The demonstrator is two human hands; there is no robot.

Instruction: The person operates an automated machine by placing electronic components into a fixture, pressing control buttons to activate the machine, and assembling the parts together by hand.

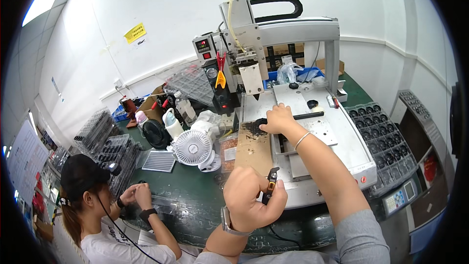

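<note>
- Left hand (253, 199) fingers clamped on a small black-and-orange tool (269, 189) above the green table (185, 200).
- Right hand (278, 120) fingers closed around a black rod (308, 115) on the machine's metal bed (342, 137).

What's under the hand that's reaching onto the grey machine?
Under the right hand lies a small black part on the machine's grey metal plate, beside a long black rod. The fingers cover most of the part, so its shape stays hidden.

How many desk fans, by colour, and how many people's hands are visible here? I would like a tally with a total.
White round desk fan: 1
Black round desk fan: 1
Wearer's hands, left and right: 2
Co-worker's hands: 2
Total: 6
</note>
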